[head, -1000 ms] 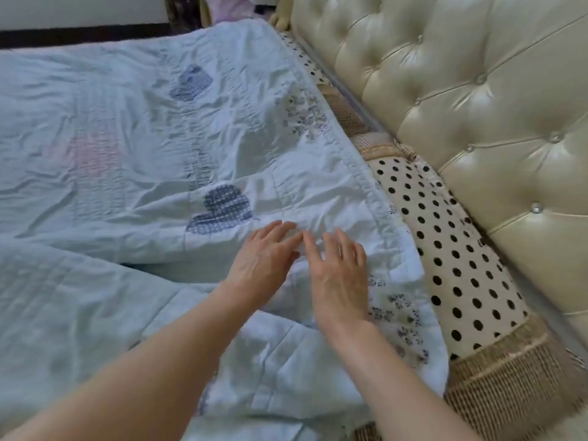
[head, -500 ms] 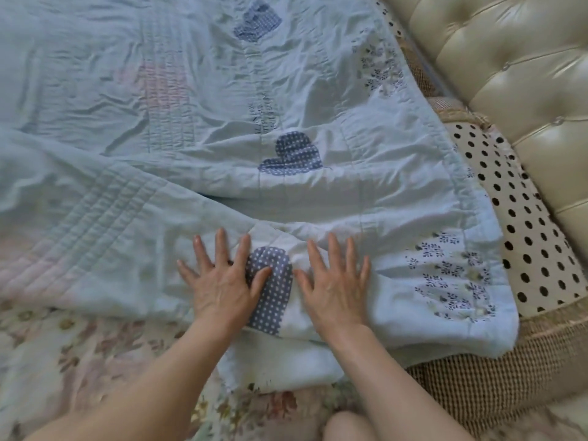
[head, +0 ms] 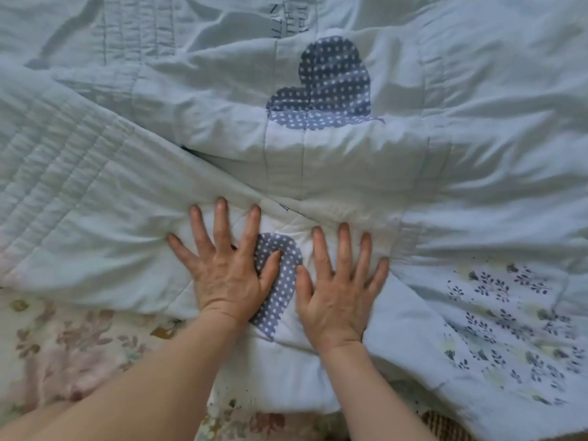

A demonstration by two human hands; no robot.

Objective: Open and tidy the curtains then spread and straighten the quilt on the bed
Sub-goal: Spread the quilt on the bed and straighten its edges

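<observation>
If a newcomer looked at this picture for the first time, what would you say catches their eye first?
Two bare hands stand out first: the left hand and the right hand press flat, fingers spread, on the near folded edge of a pale blue quilt. Between them lies a blue dotted patch, and a larger heart patch sits above, near the top middle. A flowered sheet shows at the lower left.

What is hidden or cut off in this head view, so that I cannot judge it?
Head view:
- Lower blue white-dotted heart patch: partly under the left hand and right hand.
- Upper blue white-dotted heart patch: bottom tucked into a fold of the pale blue quilt.
- Dark stitched lettering: cut by the top edge, unreadable.
</observation>
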